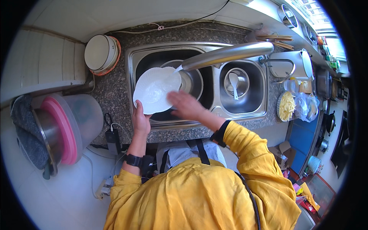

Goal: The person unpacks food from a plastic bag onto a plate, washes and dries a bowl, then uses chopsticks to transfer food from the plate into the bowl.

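Observation:
A white scalloped bowl [156, 86] is tilted over the left basin of a steel double sink [169, 123]. My left hand [141, 119] grips its lower left rim, thumb on the inside. Water runs from the steel faucet [227, 56] into the bowl's upper right part. My right hand [187, 105], blurred, is at the bowl's right edge with its fingers extended; whether it touches the bowl is unclear. Behind the bowl, partly hidden, a round steel basin [197, 83] sits in the left sink. A white spoon [234, 83] rests in a small steel bowl [244, 75] in the right sink.
Stacked enamel bowls [99, 53] stand on the granite counter [112, 86] at left. A white pail [290, 64], a dish of cut pale strips [287, 106] and plastic bags [306, 106] are at right. A power bank [113, 141] with cables hangs near the front edge.

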{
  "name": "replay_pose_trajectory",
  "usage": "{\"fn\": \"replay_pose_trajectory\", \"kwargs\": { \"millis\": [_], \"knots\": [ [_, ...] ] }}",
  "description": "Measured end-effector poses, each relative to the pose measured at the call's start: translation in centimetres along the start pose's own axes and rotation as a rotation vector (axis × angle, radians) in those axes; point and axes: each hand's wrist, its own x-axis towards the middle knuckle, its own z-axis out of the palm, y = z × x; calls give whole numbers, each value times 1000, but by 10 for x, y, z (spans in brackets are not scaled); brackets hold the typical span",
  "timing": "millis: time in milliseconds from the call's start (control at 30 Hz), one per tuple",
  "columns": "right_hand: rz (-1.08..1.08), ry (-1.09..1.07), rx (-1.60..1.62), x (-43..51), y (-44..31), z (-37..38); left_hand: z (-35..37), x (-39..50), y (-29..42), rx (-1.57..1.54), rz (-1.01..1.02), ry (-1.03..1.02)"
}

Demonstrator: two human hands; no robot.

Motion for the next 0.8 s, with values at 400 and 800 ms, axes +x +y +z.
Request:
{"fn": "replay_pose_trajectory", "kwargs": {
  "millis": [400,800],
  "knots": [
    [61,93,-25,5,23,0,18,-7,17,130,-124,128],
    [848,18,1638,-1,60,-47,-13,47,3,-117,-437,-98]
  ]
}}
